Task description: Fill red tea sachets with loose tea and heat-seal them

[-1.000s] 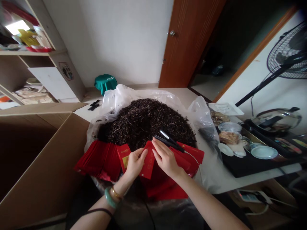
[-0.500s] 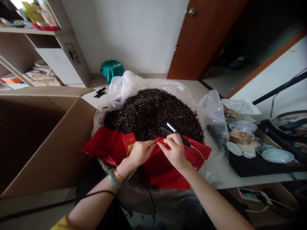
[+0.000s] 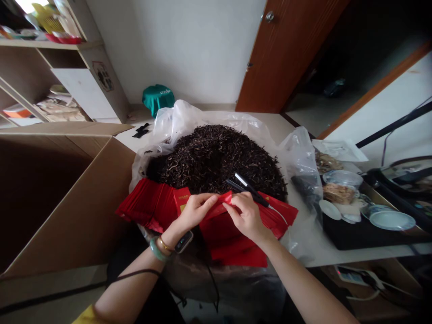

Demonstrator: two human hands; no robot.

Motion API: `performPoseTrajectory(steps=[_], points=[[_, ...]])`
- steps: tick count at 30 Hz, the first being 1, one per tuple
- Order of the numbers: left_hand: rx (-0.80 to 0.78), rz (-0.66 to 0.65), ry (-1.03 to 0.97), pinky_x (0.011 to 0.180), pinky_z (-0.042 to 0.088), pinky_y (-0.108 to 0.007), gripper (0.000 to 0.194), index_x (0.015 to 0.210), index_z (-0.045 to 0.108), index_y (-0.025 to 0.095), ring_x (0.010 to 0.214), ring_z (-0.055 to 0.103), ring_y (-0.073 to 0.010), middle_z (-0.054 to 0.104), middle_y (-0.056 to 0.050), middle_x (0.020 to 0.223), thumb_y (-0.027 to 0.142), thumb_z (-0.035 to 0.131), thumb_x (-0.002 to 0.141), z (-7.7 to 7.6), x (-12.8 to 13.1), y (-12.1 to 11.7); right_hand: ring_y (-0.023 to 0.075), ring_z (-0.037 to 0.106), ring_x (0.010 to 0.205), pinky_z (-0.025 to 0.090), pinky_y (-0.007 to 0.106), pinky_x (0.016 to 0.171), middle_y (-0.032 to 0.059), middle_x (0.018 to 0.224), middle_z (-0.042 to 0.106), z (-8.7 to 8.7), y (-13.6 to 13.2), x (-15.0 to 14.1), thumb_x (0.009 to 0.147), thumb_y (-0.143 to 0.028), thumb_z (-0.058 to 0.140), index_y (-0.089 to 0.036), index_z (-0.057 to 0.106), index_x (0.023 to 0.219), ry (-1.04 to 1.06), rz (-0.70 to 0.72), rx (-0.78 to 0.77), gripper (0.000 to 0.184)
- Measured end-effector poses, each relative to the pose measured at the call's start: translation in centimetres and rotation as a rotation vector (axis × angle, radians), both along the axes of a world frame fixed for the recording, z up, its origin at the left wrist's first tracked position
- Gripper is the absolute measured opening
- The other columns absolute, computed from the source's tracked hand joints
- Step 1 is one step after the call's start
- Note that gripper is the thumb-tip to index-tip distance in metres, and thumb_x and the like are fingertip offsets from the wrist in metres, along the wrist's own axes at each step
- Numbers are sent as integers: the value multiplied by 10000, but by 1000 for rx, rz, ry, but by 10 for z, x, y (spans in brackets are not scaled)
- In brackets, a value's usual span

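My left hand (image 3: pixel 193 211) and my right hand (image 3: pixel 245 215) both pinch the top edge of one small red packet (image 3: pixel 221 204), fingers closed on it, just in front of a big heap of dark loose tea leaves (image 3: pixel 216 157) lying in a clear plastic bag (image 3: pixel 182 119). More red packets (image 3: pixel 150 204) are stacked to the left, and others (image 3: pixel 236 245) lie under my hands. A black clamp-like sealing tool (image 3: pixel 248 189) with a white cord rests on the tea beside my right hand.
An open cardboard box (image 3: pixel 67 202) stands at the left. A dark tray (image 3: pixel 357 229) with small cups and dishes sits on the table at the right. Shelves (image 3: pixel 50 67) at the far left, a brown door (image 3: pixel 286 49) behind, a green stool (image 3: pixel 158 96) near the wall.
The camera view tilted down and shifted. Both hands turned the red packet from hanging flat to held by its top edge, and my fingers moved slightly along that edge.
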State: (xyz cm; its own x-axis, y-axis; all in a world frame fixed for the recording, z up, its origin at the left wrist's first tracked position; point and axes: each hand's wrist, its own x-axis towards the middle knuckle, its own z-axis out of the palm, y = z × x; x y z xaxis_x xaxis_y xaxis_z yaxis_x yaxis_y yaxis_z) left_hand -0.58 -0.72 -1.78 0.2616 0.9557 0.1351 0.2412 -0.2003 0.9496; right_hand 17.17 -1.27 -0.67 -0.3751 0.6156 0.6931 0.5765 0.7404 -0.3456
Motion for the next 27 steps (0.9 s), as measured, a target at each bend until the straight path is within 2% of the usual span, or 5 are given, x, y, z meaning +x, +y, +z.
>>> performPoseTrajectory(steps=[5,9,14,17,27], points=[[-113,-5,-22,534,435,-209,386,825,763,116,604,603,-151,733,-50,721,457,583,811,4,-8,5,134,592,614,453,391,878,-17,697,663,-4,-1,1,932,-183,496,-226,550,856,-20,74,-53,104],[-27,2,74,563,425,-211,287,791,747,141,631,607,-149,734,-48,737,381,591,808,6,-11,5,121,587,542,451,448,970,-35,708,685,-11,-1,0,924,-191,514,-239,568,904,55,105,-73,75],[134,29,154,584,423,-209,224,787,688,154,632,585,-129,700,-35,736,294,531,862,7,-10,2,201,680,754,519,412,913,-7,644,666,-13,-1,2,896,-260,548,-248,638,836,71,35,-212,109],[260,66,164,604,436,-217,201,771,631,156,652,578,-130,663,-37,731,260,501,884,4,-7,0,276,667,979,546,410,864,60,803,723,-12,-2,2,821,-341,643,-235,697,818,17,-15,-348,120],[486,-43,297,637,475,-243,204,790,606,163,683,589,-140,636,-48,731,241,476,927,0,-3,0,217,693,789,566,331,717,48,819,738,-1,-6,-1,900,-268,526,-203,690,853,15,164,-633,182]])
